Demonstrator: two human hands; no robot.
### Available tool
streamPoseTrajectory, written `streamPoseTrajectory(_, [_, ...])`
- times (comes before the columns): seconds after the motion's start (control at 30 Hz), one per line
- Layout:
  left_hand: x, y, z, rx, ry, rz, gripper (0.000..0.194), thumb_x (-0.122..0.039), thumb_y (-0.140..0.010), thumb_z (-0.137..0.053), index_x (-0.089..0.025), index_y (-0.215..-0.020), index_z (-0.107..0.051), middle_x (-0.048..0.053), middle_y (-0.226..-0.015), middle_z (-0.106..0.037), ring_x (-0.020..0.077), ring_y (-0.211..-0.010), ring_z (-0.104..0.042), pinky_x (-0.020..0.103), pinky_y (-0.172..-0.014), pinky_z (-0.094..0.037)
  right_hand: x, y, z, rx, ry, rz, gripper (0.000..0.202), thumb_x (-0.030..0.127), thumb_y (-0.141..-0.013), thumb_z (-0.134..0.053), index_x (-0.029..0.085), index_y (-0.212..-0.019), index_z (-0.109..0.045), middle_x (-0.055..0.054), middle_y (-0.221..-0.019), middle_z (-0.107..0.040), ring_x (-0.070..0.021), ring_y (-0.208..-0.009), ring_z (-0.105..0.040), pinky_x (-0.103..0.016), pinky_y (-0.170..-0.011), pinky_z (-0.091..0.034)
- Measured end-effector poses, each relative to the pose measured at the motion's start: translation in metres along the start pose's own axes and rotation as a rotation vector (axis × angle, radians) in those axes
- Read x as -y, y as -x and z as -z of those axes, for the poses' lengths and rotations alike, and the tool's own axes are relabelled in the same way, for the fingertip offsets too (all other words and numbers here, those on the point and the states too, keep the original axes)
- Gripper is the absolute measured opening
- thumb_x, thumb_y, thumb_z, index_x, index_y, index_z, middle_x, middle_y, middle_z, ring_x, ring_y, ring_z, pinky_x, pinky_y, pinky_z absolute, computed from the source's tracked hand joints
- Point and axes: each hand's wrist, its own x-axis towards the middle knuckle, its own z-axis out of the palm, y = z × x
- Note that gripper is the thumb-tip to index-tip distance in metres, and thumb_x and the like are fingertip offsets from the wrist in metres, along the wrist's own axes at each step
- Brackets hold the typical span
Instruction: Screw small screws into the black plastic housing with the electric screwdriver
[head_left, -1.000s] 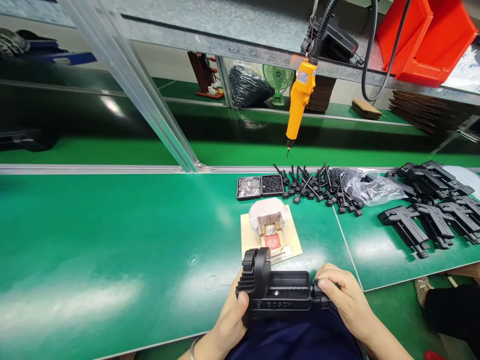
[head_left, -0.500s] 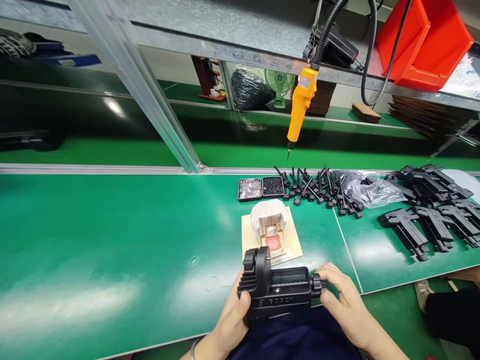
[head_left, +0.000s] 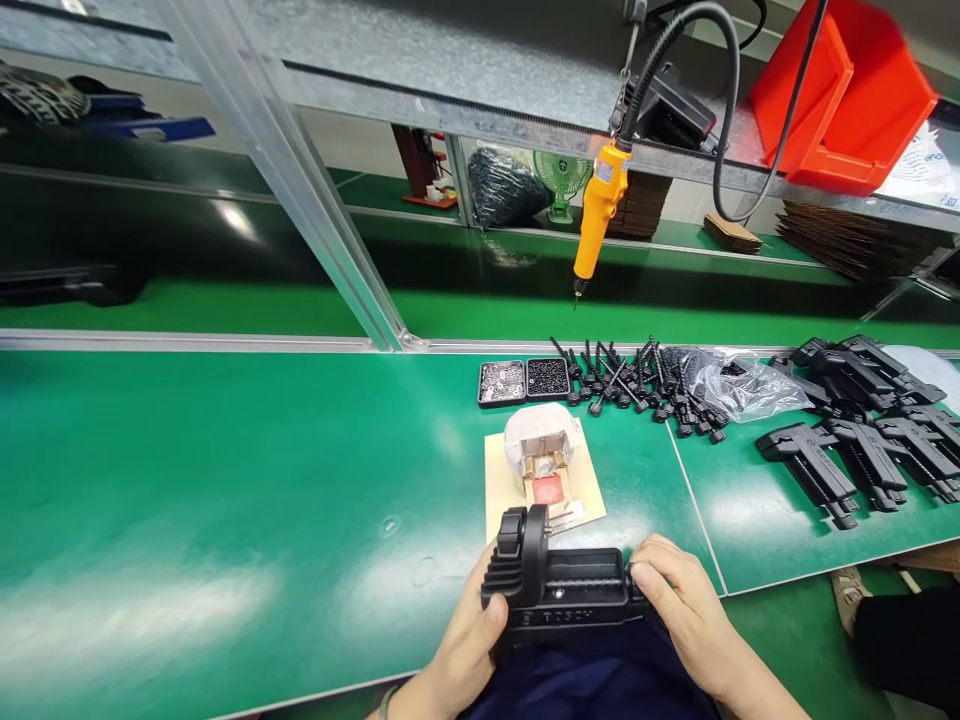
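A black clamp-like tool holder (head_left: 566,590) with "BOSCH" lettering and a threaded rod along its slot is held close to my body. My left hand (head_left: 474,632) wraps its ribbed left end, thumb on the near side. At the other end, my right hand (head_left: 686,615) pinches the knob of the threaded rod, which the fingers mostly cover. Just beyond the holder stands a white fixture (head_left: 541,425) with a red pad on a cream board (head_left: 501,490).
Two small trays (head_left: 502,400) of tiny metal parts, a pile of black knobbed rods (head_left: 622,375) and a plastic bag (head_left: 750,385) lie behind. Several similar holders (head_left: 810,465) sit right. An orange electric screwdriver (head_left: 600,205) hangs above. A person's shoe (head_left: 850,598) shows lower right.
My right fingers have closed further over the knob, hiding it. The holder has shifted slightly right and down in view. My left hand keeps its grip.
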Motion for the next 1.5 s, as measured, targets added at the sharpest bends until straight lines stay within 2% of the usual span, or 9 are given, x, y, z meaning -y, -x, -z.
streamPoseTrajectory(0.27, [-0.014,0.0,-0.028,-0.092,-0.064,-0.043,0.071,-0.063,-0.073,-0.075,-0.022,-0.129,-0.065,0.011,-0.134,-0.064,0.0426,-0.135,-0.044,0.051,-0.119,-0.03,0.006,0.001,0.011,-0.023,-0.032,-0.005,0.028,0.049,-0.095,-0.055,0.022,-0.093,-0.058,-0.003,-0.093,-0.059,-0.0196,-0.09,-0.056,-0.032,-0.082,-0.042])
streamPoseTrajectory(0.47, [-0.008,0.001,-0.02,-0.173,-0.005,0.007,0.063,-0.062,-0.074,-0.075,-0.025,-0.125,-0.068,0.008,-0.127,-0.068,0.0395,-0.136,-0.044,0.047,-0.118,-0.033,0.003,-0.001,0.005,0.076,0.076,-0.06,0.051,0.057,-0.102,-0.03,0.02,-0.068,-0.041,-0.001,-0.073,-0.049,-0.0184,-0.074,-0.047,-0.031,-0.069,-0.035])
streamPoseTrajectory(0.73, [-0.015,0.001,-0.026,-0.11,0.01,-0.003,0.061,-0.061,-0.075,-0.075,-0.027,-0.125,-0.068,0.006,-0.133,-0.066,0.0372,-0.134,-0.048,0.042,-0.112,-0.043,0.009,0.005,0.008,0.141,-0.06,-0.128,0.034,0.056,-0.096,-0.045,0.022,-0.095,-0.05,-0.004,-0.097,-0.054,-0.0216,-0.093,-0.052,-0.036,-0.088,-0.042])
streamPoseTrajectory(0.9, [-0.016,-0.001,-0.025,-0.132,0.007,0.016,0.057,-0.061,-0.076,-0.074,-0.028,-0.122,-0.07,0.007,-0.133,-0.066,0.0389,-0.135,-0.046,0.048,-0.115,-0.039,0.002,0.004,0.006,0.077,-0.036,-0.032,0.039,0.059,-0.096,-0.045,0.022,-0.096,-0.058,-0.004,-0.094,-0.06,-0.0219,-0.09,-0.056,-0.035,-0.083,-0.044])
streamPoseTrajectory(1.1, [-0.019,0.002,-0.026,-0.077,0.027,0.003,0.06,-0.06,-0.076,-0.075,-0.026,-0.125,-0.068,0.009,-0.135,-0.064,0.0398,-0.135,-0.046,0.05,-0.118,-0.034,-0.005,0.003,0.006,0.002,0.101,0.115,0.016,0.037,-0.096,-0.054,0.024,-0.103,-0.058,-0.005,-0.099,-0.063,-0.0215,-0.094,-0.062,-0.033,-0.084,-0.052])
streamPoseTrajectory(1.2, [-0.034,0.001,-0.031,-0.078,0.037,0.07,0.054,-0.057,-0.08,-0.073,-0.027,-0.125,-0.067,0.007,-0.131,-0.067,0.0382,-0.13,-0.052,0.049,-0.112,-0.042,-0.006,0.0,0.018,-0.002,0.281,0.294,0.023,0.029,-0.093,-0.061,0.025,-0.115,-0.057,-0.008,-0.108,-0.065,-0.0245,-0.102,-0.064,-0.035,-0.089,-0.054])
streamPoseTrajectory(1.3, [-0.062,-0.002,-0.04,0.039,-0.073,0.083,0.049,-0.052,-0.084,-0.071,-0.03,-0.127,-0.065,0.006,-0.129,-0.068,0.0356,-0.124,-0.057,0.049,-0.111,-0.043,-0.001,-0.006,0.025,0.019,0.455,0.466,0.057,0.035,-0.087,-0.073,0.03,-0.137,-0.047,-0.012,-0.123,-0.063,-0.031,-0.116,-0.06,-0.044,-0.098,-0.053])
streamPoseTrajectory(1.4, [-0.097,0.001,-0.055,0.145,-0.158,0.076,0.047,-0.049,-0.089,-0.066,-0.031,-0.132,-0.062,0.007,-0.131,-0.066,0.0355,-0.124,-0.057,0.052,-0.11,-0.043,0.01,-0.014,0.009,0.051,0.502,0.627,0.076,0.035,-0.084,-0.076,0.035,-0.149,-0.036,-0.013,-0.132,-0.057,-0.0328,-0.12,-0.059,-0.046,-0.097,-0.055])
streamPoseTrajectory(1.5, [-0.126,0.012,-0.07,0.25,-0.15,0.127,0.053,-0.048,-0.086,-0.07,-0.03,-0.135,-0.059,0.012,-0.127,-0.067,0.0408,-0.117,-0.062,0.06,-0.098,-0.051,0.029,-0.025,-0.02,-0.077,0.47,0.653,0.08,0.012,-0.085,-0.066,0.038,-0.152,-0.031,-0.015,-0.141,-0.045,-0.0331,-0.123,-0.057,-0.046,-0.094,-0.057])
